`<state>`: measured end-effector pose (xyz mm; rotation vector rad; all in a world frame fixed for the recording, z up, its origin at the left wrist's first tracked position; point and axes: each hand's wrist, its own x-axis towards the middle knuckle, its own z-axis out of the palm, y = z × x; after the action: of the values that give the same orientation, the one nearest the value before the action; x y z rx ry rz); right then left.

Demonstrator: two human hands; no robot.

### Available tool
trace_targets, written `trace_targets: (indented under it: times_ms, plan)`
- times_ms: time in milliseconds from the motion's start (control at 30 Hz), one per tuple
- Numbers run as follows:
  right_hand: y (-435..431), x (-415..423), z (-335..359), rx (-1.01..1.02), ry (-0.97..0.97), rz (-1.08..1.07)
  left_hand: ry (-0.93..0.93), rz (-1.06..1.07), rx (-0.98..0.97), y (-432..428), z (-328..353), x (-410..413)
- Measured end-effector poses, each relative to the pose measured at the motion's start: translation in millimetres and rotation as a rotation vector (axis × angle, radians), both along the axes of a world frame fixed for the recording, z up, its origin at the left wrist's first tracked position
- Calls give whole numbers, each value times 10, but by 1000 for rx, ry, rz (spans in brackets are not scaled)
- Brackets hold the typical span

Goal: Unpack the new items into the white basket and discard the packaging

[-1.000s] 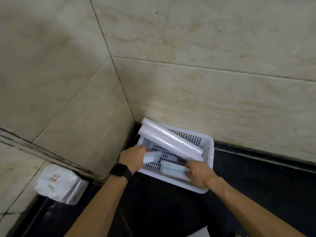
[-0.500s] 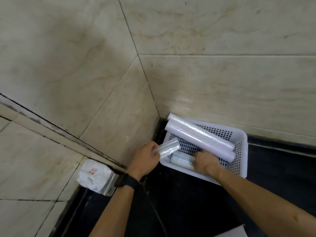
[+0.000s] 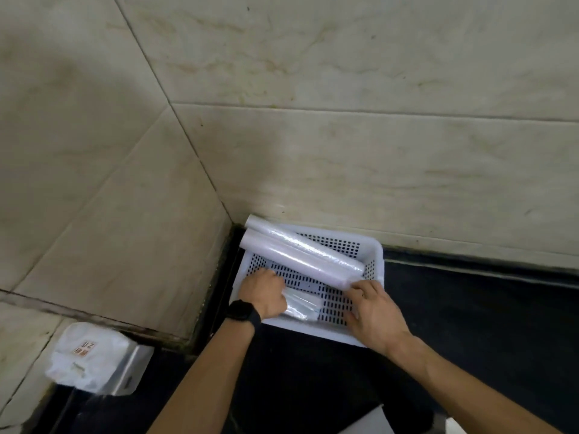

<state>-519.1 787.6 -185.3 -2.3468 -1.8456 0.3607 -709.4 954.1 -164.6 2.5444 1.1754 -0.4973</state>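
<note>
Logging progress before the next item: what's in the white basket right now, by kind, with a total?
Long white rolls in clear wrap: 2
Small clear-wrapped packs: 1 that I can make out, beside the left hand
Total: 3 in the white basket

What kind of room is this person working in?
Probably a kitchen or utility corner: a dark counter meets beige tiled walls, with a white basket of wrapped rolls in the corner.
</note>
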Motion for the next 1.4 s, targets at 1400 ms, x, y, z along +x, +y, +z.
trace_targets:
  times_ms: [1400]
  plan:
    - [1099, 352, 97, -289, 300, -49, -962, 1259, -428, 409, 44, -17]
